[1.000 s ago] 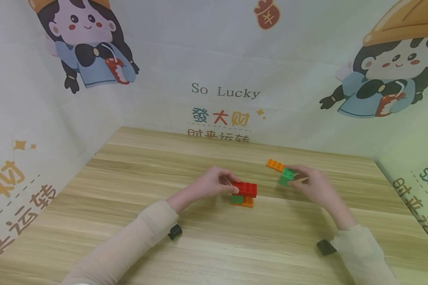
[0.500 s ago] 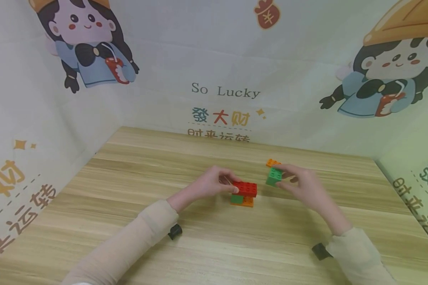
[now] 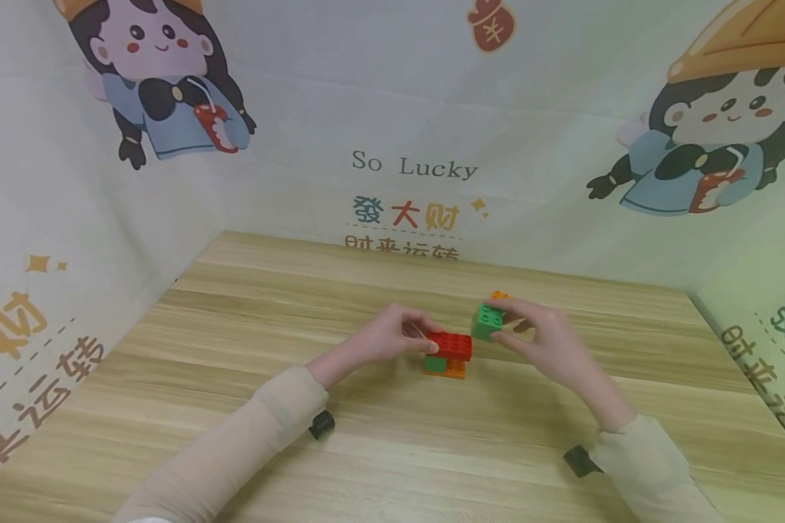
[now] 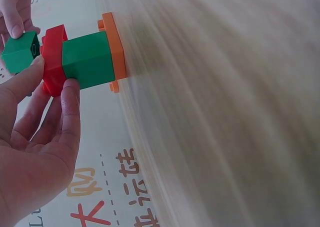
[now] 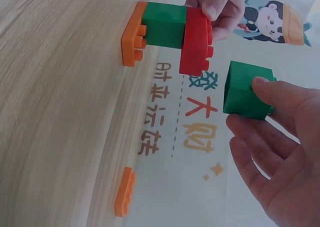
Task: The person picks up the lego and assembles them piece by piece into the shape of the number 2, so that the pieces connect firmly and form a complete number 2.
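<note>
A small stack stands on the wooden table: an orange brick (image 3: 456,370) at the bottom, a green brick (image 4: 89,60) in the middle and a longer red brick (image 3: 454,346) on top. My left hand (image 3: 387,338) pinches the red brick at its left end, with fingertips also by the green brick below. Just right of the red brick, a second green brick (image 5: 248,90) hangs in the air, apart from the stack in the right wrist view. My right hand (image 3: 549,335) holds it between thumb and fingers, its hollow underside facing down.
Behind my right hand lies a loose orange brick (image 5: 125,192), partly hidden in the head view. The wooden table (image 3: 379,450) ends at a printed cloth backdrop (image 3: 288,145). Black devices (image 3: 581,460) sit at both wrists.
My right hand has carried the green brick leftward, close to the red brick, covering more of the loose orange brick. My left hand and the stack have stayed in place.
</note>
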Demonstrator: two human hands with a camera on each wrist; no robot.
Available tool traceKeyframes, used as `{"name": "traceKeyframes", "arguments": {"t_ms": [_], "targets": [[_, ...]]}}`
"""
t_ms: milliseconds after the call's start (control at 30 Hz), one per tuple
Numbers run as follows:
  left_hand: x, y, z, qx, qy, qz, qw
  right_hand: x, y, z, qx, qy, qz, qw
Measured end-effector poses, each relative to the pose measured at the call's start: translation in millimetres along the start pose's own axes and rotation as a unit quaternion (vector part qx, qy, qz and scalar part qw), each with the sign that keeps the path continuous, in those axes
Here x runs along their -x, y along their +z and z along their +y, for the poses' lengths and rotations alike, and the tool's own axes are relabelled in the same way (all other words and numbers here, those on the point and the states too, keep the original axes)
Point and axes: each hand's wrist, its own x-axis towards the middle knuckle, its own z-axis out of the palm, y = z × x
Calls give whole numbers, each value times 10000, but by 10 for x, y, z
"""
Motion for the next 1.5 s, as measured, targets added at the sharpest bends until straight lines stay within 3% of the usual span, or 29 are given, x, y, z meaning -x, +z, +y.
{"name": "traceKeyframes", "arguments": {"t_ms": [767,1500], "targets": [[13,-8,3,25,110,-8,9999,-102,81,-111,-144,-281,-67,9995],[19,-17,24,-55,75,-54,9999,-93,190,-83,-159,-474,-224,9985]]}}
